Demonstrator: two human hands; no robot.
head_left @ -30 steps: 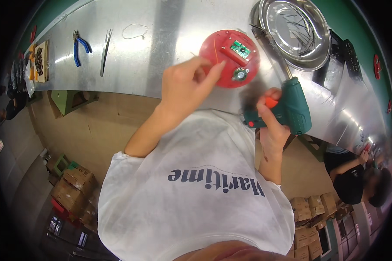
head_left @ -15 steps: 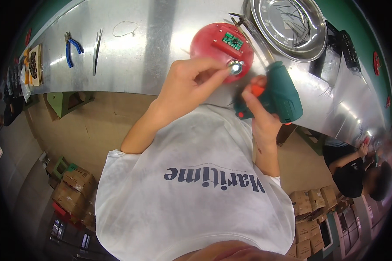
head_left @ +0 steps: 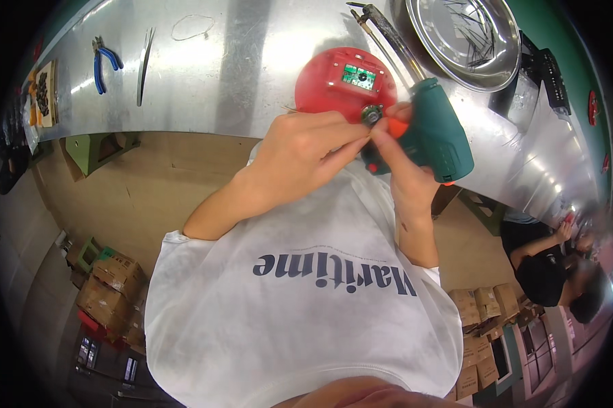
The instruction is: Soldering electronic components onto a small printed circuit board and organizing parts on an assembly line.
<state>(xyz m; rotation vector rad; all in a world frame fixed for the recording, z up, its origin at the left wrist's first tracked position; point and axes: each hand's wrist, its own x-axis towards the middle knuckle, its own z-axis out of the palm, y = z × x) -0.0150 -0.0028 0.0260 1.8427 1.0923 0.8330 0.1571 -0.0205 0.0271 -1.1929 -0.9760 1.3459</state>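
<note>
Head | hands (head_left: 361,146) pinch small round metal part (head_left: 371,115) | glossy red disc (head_left: 346,83)

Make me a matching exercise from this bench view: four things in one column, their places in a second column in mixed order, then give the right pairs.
Things:
1. pliers
2. steel bowl
3. red disc
4. green driver

Places:
A. top right of the bench, thin dark bits inside
B. in the right hand, beside the disc
C. far left of the bench, blue handles
D. middle of the bench, at the fingertips of the left hand

Pairs: 1-C, 2-A, 3-D, 4-B
</note>
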